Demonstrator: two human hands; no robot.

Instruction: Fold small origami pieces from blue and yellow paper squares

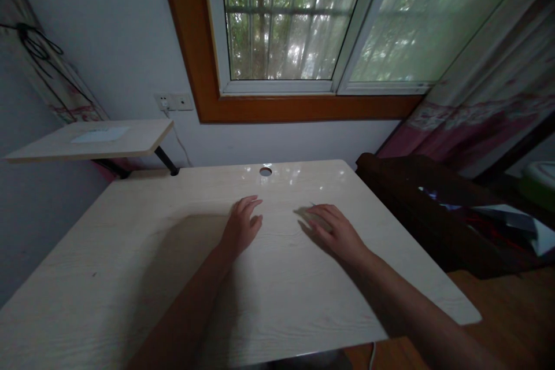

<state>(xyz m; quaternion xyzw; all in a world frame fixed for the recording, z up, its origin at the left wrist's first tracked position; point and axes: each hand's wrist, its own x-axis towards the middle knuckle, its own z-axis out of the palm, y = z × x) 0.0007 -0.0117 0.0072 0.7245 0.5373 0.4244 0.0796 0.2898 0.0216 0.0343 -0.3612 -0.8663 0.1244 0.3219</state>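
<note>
Hands over pale desk, long axis running left to right

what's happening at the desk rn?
Nothing is being handled at this moment. One person has both bare hands out over the pale desk, the left hand and the right hand apart with fingers loosely curved and no object in either. Whether they touch the surface is hard to tell. The round hole is near the desk's far edge, below the window. A white sheet lies on the raised shelf at the left.
</note>
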